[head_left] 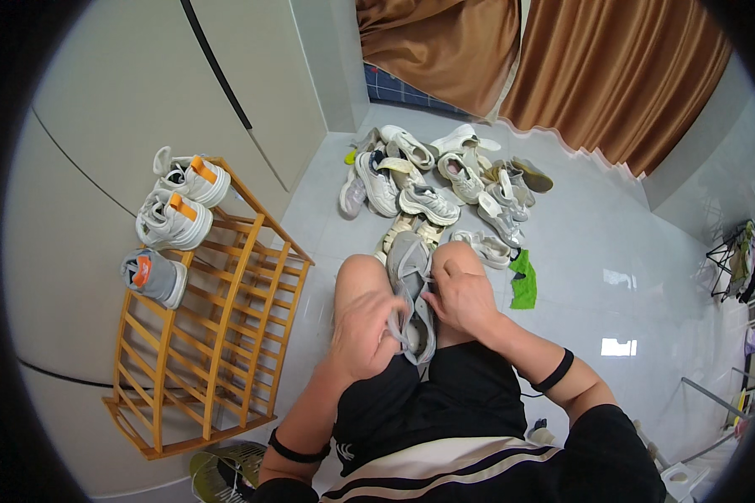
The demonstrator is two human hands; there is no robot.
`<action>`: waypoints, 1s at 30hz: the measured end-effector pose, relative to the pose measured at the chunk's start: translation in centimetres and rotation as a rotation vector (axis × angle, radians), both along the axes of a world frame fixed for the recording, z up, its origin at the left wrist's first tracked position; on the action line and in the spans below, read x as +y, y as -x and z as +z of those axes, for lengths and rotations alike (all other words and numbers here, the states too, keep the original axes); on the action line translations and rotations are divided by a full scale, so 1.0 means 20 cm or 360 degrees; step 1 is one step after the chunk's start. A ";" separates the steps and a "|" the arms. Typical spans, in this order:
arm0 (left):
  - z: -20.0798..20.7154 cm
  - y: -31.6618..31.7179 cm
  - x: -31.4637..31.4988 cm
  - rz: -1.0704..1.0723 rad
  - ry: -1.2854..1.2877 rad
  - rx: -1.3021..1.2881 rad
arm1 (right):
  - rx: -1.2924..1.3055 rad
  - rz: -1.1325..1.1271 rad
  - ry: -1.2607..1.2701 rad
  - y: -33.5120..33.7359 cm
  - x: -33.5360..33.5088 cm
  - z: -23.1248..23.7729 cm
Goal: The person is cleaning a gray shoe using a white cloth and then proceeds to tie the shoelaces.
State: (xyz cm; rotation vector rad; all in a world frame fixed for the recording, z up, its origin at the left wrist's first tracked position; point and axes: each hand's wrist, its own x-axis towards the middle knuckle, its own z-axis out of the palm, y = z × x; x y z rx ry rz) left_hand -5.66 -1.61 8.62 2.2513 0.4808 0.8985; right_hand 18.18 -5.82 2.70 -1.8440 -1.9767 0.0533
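Note:
A grey sneaker (410, 264) sits between my knees, its toe pointing away from me and its opening toward me. My left hand (365, 334) is closed on the left edge of its opening, near the heel, with fingers slightly blurred. On the other side, my right hand (463, 298) grips the sneaker's right edge by the tongue, its fingertips partly hidden. Just beyond the sneaker's toe, a pair of cream strappy shoes (429, 232) lies on the floor.
A wooden slatted shoe rack (235, 272) stands at left, holding a grey shoe (153, 277) and two white sneakers (176, 220). Ahead lies a pile of mostly white shoes (428, 201), with a green cloth (523, 283) at its right. Brown curtains (612, 75) hang behind.

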 end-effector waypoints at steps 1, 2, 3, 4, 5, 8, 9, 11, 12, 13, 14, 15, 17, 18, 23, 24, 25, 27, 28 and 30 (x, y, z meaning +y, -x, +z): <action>0.02 -0.03 0.01 0.0224 -0.0067 -0.0004 | -0.0098 -0.0010 0.0157 0.00 0.01 -0.01; 0.03 -0.05 0.03 0.0334 -0.0103 -0.0009 | -0.0197 -0.0022 0.0314 0.00 0.02 -0.02; 0.04 -0.07 0.05 0.0442 -0.0135 -0.0012 | -0.0198 -0.0029 0.0312 0.00 0.02 -0.03; 0.05 -0.07 0.09 0.0426 -0.0190 -0.0032 | -0.0122 0.0015 0.0154 0.00 0.02 -0.03; 0.05 -0.09 0.12 0.0407 -0.0245 -0.0053 | -0.0047 0.0056 -0.0005 0.01 0.01 -0.03; 0.01 -0.24 0.15 0.0409 -0.0277 0.0157 | 0.0227 0.0055 -0.0032 -0.01 -0.02 -0.03; -0.04 -0.28 0.15 0.0407 -0.0279 0.0155 | 0.0225 0.0052 -0.0034 -0.01 -0.03 -0.02; -0.16 -0.35 0.17 0.0056 0.0011 0.0307 | 0.0480 0.0048 -0.0095 -0.01 -0.07 0.01; -0.22 -0.36 0.19 0.0054 0.0010 0.0304 | 0.0477 0.0045 -0.0096 -0.01 -0.09 0.04; -0.28 -0.35 0.21 0.0003 -0.0038 0.0445 | 0.0652 0.0050 -0.0091 0.00 -0.13 0.13; -0.30 -0.36 0.23 -0.0063 -0.0089 0.0586 | 0.0828 0.0040 -0.0090 0.00 -0.17 0.19; -0.32 -0.35 0.23 0.0008 -0.0035 0.0517 | 0.0957 0.0082 -0.0202 -0.01 -0.19 0.21; -0.36 -0.33 0.24 -0.0001 -0.0028 0.0352 | 0.1002 0.0133 -0.0230 -0.05 -0.28 0.30; -0.37 -0.31 0.24 0.0013 -0.0019 0.0192 | 0.1052 0.0208 -0.0252 -0.06 -0.32 0.33; -0.18 -0.31 0.08 -0.0064 -0.0121 -0.0137 | 0.0921 0.0086 -0.0350 -0.12 -0.31 0.30; -0.06 -0.31 0.01 -0.0094 -0.0231 -0.0259 | 0.0922 0.0079 -0.0351 -0.11 -0.29 0.29; 0.01 -0.32 -0.04 -0.0120 -0.0343 -0.0383 | 0.0820 0.0099 -0.0202 -0.10 -0.26 0.29; 0.07 -0.35 -0.16 -0.0281 -0.0338 -0.0561 | 0.0685 0.0316 -0.0100 -0.07 -0.20 0.24; 0.10 -0.36 -0.20 -0.0375 -0.0332 -0.0633 | 0.0661 0.0361 0.0005 -0.05 -0.18 0.20; 0.20 -0.36 -0.27 -0.0547 -0.0277 -0.0565 | 0.0563 0.0524 -0.0246 -0.01 -0.16 0.18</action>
